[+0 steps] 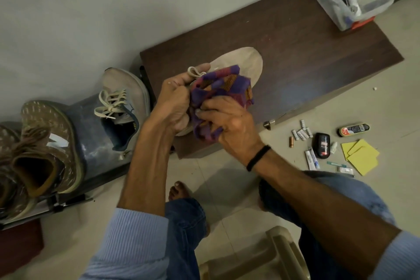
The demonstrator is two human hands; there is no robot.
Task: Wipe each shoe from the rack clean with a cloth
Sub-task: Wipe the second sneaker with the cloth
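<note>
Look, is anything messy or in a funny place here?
Yes. Small things lie scattered on the floor beside the dark cabinet: batteries, tubes, yellow papers, a black bottle. They look dumped, not put away. The left hand holding the shoe and the right hand gripping the cloth look fine.

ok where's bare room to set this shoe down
Bare: the cabinet top between the held shoe and the clear plastic box. Crowded: the floor beside it, strewn with batteries, tubes and yellow sheets; the rack, holding sneakers.
</note>
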